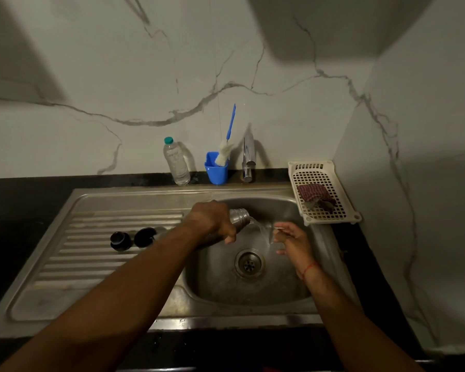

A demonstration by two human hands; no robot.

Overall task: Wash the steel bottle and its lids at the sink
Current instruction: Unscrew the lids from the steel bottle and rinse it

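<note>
My left hand grips the steel bottle near its neck and holds it tilted over the sink basin. Its open mouth points right, and water pours out of it toward the drain. Most of the bottle's body is hidden under my hand and forearm. My right hand hangs just right of the stream with relaxed, spread fingers, holding nothing. Two black lids lie side by side on the ribbed drainboard, left of the basin.
The tap stands behind the basin. Left of it are a blue cup holding a bottle brush and a clear plastic bottle. A white rack with a reddish scrubber sits at the sink's right corner. Walls close in behind and right.
</note>
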